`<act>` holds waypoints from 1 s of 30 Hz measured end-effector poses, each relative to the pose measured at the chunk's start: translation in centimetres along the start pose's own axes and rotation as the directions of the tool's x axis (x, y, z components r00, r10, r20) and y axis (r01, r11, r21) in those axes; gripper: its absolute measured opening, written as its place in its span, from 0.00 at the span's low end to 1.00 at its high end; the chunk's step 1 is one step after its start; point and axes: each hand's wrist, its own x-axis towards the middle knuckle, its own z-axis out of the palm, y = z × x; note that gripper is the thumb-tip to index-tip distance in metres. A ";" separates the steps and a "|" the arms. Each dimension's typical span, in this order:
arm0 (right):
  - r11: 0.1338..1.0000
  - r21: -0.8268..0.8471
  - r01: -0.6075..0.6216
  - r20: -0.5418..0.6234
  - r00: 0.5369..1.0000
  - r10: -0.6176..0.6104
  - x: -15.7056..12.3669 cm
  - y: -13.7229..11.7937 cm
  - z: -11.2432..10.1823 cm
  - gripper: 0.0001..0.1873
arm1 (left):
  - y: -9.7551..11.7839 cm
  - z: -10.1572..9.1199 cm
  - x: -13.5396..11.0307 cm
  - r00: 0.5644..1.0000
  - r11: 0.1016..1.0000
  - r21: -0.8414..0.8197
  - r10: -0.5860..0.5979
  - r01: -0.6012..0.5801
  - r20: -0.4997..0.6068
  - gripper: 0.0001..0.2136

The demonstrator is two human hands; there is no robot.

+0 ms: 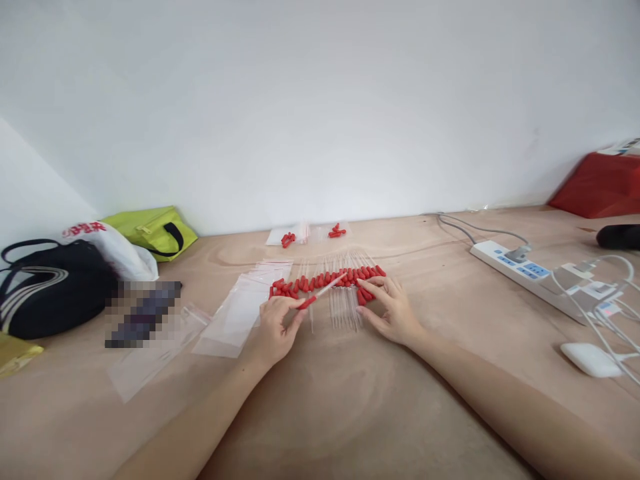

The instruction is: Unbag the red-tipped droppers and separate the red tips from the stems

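Observation:
My left hand (277, 327) pinches the red rubber bulb of a glass dropper (325, 288), whose clear tube slants up to the right. In front of both hands lies a row of red-bulbed droppers (345, 275), most with their thin tubes toward the wall. Several others have tubes (345, 310) pointing toward me. At the right end of the row, my right hand (395, 312) rests with thumb and fingers apart around a few red bulbs (365, 295). Whether its fingertips touch them, I cannot tell.
Clear zip bags (235, 313) lie left of the droppers, with another bag (150, 363) farther left. Two small groups of red bulbs (337, 231) sit on bags by the wall. A power strip (530, 273) with cables is right; a black bag (55, 283) and a green bag (155, 230) stand left.

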 end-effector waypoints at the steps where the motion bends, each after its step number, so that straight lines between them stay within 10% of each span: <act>1: 0.999 -0.014 0.041 0.019 0.999 -0.041 0.0 -0.1 -0.1 0.22 | 0.2 -0.2 -0.5 0.999 1.000 -0.005 0.025 -0.025 0.031 0.09; 9: 0.959 -0.122 0.255 0.119 0.963 -0.241 -0.1 -1.5 0.1 0.16 | 1.0 -0.3 -0.9 0.950 0.964 -0.036 0.265 -0.263 0.165 0.07; 30: 0.962 -0.115 0.247 0.121 0.965 -0.233 -0.5 -2.5 1.0 0.10 | 2.2 0.4 -0.9 0.939 0.959 0.023 0.270 -0.281 0.214 0.09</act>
